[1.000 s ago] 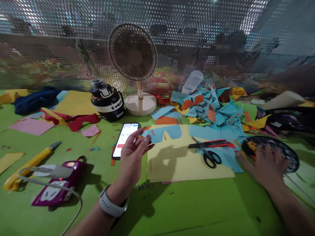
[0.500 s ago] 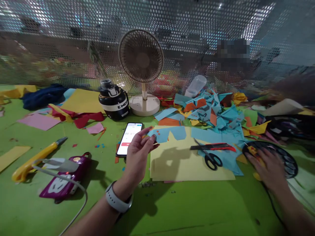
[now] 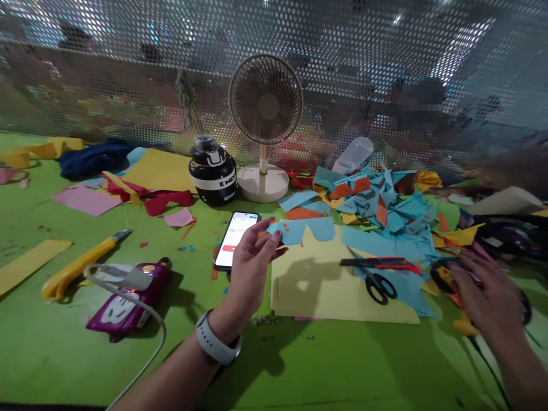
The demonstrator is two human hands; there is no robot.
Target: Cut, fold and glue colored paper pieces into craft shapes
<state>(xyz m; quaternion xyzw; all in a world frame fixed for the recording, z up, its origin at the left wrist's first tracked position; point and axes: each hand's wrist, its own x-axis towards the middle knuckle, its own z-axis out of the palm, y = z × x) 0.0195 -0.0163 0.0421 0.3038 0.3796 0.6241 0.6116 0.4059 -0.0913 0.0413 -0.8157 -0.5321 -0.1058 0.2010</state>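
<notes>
My left hand (image 3: 256, 254), with a pale watch band on the wrist, is raised beside the phone (image 3: 231, 245). Its thumb and fingers are pinched together on something small and dark that I cannot make out. Just behind the fingertips is a blue paper piece (image 3: 319, 229) with orange dots. At the right, my right hand (image 3: 492, 291) is closed around a yellow glue gun (image 3: 444, 278), partly hidden by the fingers, with a black cord trailing from its handle. Between my hands, black-handled scissors (image 3: 377, 285) and a black-and-red tool (image 3: 377, 263) lie on yellow paper sheets (image 3: 317, 291).
A purple power strip (image 3: 128, 302) with a white cable and a yellow cutter knife (image 3: 81, 268) lie at the left. Behind stand a black flask (image 3: 213, 174) and a fan (image 3: 265, 105). Paper scraps (image 3: 377, 197) heap at the back right, against a perforated metal screen (image 3: 128, 74).
My right hand has closed on the glue gun and tilted it, shifting slightly at the black round tray. My left hand keeps its pinch. The whole view has shifted a little.
</notes>
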